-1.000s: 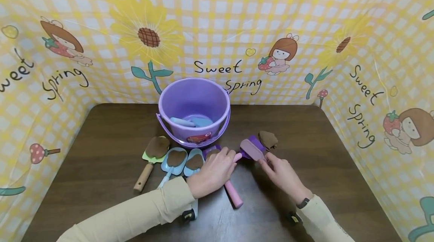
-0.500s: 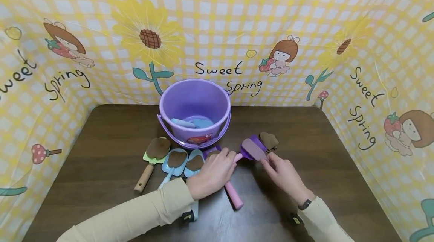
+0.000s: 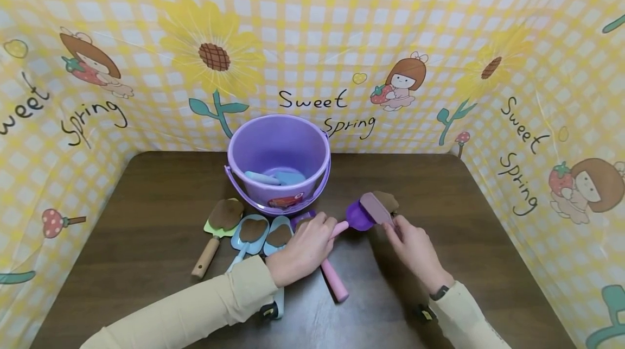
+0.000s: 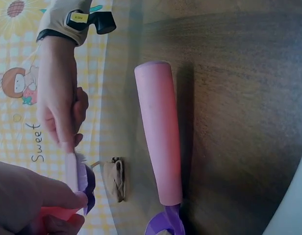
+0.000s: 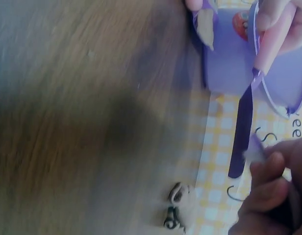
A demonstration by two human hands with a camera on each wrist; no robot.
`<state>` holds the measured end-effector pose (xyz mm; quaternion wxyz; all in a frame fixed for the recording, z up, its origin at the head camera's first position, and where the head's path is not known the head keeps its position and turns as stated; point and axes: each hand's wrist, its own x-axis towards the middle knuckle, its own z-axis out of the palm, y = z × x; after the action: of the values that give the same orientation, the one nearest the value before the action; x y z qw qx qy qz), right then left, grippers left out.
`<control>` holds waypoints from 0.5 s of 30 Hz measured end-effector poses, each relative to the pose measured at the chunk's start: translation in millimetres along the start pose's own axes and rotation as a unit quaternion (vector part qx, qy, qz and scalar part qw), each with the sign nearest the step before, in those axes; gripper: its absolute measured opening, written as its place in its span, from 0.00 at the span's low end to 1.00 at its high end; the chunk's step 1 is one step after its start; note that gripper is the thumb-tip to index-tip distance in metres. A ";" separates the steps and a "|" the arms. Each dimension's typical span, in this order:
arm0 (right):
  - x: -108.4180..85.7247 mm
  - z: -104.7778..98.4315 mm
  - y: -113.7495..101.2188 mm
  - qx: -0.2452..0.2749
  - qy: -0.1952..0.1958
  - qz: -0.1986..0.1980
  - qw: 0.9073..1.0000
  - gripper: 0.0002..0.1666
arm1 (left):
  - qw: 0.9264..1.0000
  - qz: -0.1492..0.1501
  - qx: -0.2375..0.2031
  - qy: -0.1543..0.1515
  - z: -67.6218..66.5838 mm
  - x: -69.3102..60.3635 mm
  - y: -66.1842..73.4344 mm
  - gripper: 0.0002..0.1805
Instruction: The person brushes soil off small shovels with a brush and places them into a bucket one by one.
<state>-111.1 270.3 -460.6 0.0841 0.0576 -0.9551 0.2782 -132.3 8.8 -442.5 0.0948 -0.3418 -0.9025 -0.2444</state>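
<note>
My left hand (image 3: 305, 248) grips the pink handle of a purple toy shovel (image 3: 358, 216), its blade held above the table and pointing right. In my right hand (image 3: 417, 254) I pinch the end of a small brush (image 3: 377, 208) with a pale purple back. White bristles (image 4: 81, 160) show in the left wrist view, at the blade. Behind the brush, partly hidden, lies a brown cloth-like bundle (image 4: 114, 178). Below my left hand rests another shovel with a pink handle (image 3: 335, 281); its purple blade is mostly covered by that hand.
A purple bucket (image 3: 278, 148) with pale blue pieces inside stands at the back. Left of my hands lie a green shovel (image 3: 207, 254) with a wooden handle and two light blue shovels (image 3: 239, 257), brown material on their blades. A patterned cloth (image 3: 312, 39) surrounds the table (image 3: 439, 186).
The brush has moved right across the shovel's blade, now covering more of the brown bundle and baring the blade's left part. My left hand stays almost still.
</note>
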 end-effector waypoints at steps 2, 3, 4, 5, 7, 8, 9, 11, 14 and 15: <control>-1.1 1.1 -2.3 0.022 -0.026 -0.012 0.999 0.10 | 1.000 -0.002 0.003 -0.001 -0.8 0.1 0.0 0.09; -1.6 1.7 -3.3 0.033 -0.039 -0.018 0.999 0.10 | 1.000 -0.003 0.005 -0.001 -1.1 0.1 0.1 0.09; -2.2 2.5 -3.8 0.042 -0.052 -0.021 0.998 0.10 | 1.000 -0.003 0.005 0.000 -1.5 0.0 0.3 0.09; -2.7 3.1 -4.0 0.046 -0.060 -0.023 0.997 0.10 | 1.000 -0.002 0.004 0.000 -1.8 -0.1 0.5 0.08; -3.0 4.0 -3.3 0.042 -0.059 -0.024 0.997 0.10 | 1.000 0.002 0.002 0.004 -2.1 -0.2 0.8 0.08; -2.9 3.8 -2.6 0.034 -0.048 -0.024 0.998 0.11 | 1.000 0.004 0.001 0.006 -2.2 -0.3 1.0 0.08; -2.5 3.9 -1.7 0.025 -0.035 -0.021 0.999 0.11 | 1.000 0.006 -0.001 0.008 -2.0 -0.5 1.0 0.08; -1.8 2.9 -0.3 0.003 -0.006 -0.013 1.000 0.11 | 1.000 0.010 -0.005 0.011 -1.9 -0.8 1.1 0.08; -0.6 0.6 -0.2 -0.014 0.027 0.000 1.000 0.12 | 1.000 0.010 -0.008 0.012 -1.2 -1.7 0.9 0.07; -0.4 0.1 -0.6 -0.011 0.030 0.003 0.999 0.12 | 1.000 0.009 -0.008 0.011 -0.9 -1.9 0.8 0.07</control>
<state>-110.6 269.8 -460.5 0.1122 0.0456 -0.9554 0.2693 -130.3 7.7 -442.0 0.1037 -0.3483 -0.8961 -0.2547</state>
